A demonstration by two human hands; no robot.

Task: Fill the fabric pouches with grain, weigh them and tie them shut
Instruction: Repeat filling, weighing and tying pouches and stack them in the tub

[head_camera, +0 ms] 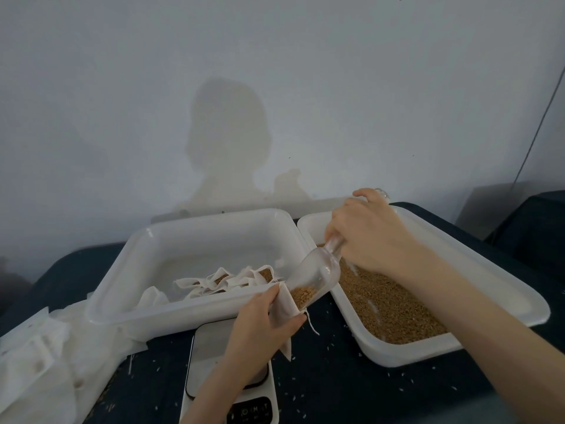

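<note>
Left hand [263,316] grips open fabric pouch [289,304] above scale [214,362], fingers curled round its mouth. Right hand [363,231] clasps clear scoop [318,276] handle, tilted, grain [301,293] at pouch mouth. Grain tray [477,289] right; tray of filled pouches [195,240] left, on desk [351,393].

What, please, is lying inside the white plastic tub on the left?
The left white plastic tub holds crumpled pale fabric pouches, some showing brown grain. Its near wall hides whatever lies against that side of the floor.
</note>
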